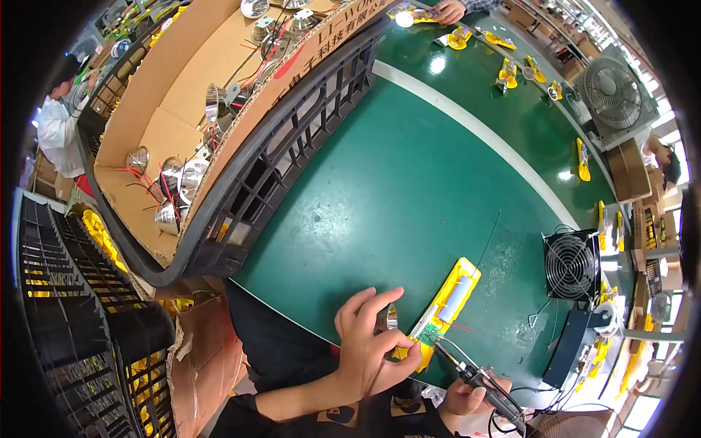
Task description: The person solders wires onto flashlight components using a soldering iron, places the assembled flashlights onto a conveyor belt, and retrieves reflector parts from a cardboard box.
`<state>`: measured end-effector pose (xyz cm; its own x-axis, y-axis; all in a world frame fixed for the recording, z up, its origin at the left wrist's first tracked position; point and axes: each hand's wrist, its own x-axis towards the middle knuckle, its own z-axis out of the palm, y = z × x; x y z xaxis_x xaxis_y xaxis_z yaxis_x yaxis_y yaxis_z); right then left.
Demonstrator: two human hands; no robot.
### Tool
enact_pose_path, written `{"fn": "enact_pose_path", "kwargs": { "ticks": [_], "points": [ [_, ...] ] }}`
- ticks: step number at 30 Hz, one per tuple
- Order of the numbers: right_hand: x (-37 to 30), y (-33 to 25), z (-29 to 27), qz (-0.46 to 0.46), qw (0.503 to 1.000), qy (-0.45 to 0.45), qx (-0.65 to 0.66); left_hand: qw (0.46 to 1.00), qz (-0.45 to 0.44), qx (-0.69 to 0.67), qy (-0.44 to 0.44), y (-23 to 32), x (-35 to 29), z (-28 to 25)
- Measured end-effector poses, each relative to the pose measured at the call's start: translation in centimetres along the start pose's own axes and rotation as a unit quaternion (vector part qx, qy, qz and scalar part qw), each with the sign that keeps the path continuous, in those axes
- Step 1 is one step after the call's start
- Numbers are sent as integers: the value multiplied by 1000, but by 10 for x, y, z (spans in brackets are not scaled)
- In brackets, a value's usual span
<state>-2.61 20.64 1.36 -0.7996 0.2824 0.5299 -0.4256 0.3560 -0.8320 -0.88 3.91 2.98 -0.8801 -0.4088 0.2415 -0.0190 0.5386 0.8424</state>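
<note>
A long yellow plastic housing (467,271) lies slantwise on the green table near me. Inside it are a pale blue cylindrical battery (456,298) and a small green circuit board (429,333), and a red wire sticks out to the right. My left hand (369,347) pinches thumb and index finger together at the board end of the housing; what lies between the tips is too small to make out. Partly behind those fingers sits a shiny metal reflector cup (392,317). My right hand (467,396) grips a soldering iron (493,394), its tip at the circuit board.
A black crate (241,212) with a cardboard box of wired reflector cups (191,179) stands at left. At right are a small black fan (572,266) and a solder spool (606,318). Beyond a white strip (467,128) lie several yellow housings (583,159); another person's hand (450,11) is at the far end.
</note>
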Motion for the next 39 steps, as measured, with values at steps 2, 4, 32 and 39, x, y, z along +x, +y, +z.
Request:
{"fn": "enact_pose_path", "kwargs": {
  "ticks": [2,4,32,39],
  "points": [
    [0,0,0,4,1000,-15,17,1000,5,-4,12,-1,1,0],
    [1,1,0,8,999,-22,28,1000,8,-8,16,-1,2,0],
    [-1,2,-4,23,999,-23,-12,1000,-4,-9,-2,3,4,0],
    [-1,2,-7,56,997,8,57,1000,-6,5,-15,3,1,0]
  ]
}}
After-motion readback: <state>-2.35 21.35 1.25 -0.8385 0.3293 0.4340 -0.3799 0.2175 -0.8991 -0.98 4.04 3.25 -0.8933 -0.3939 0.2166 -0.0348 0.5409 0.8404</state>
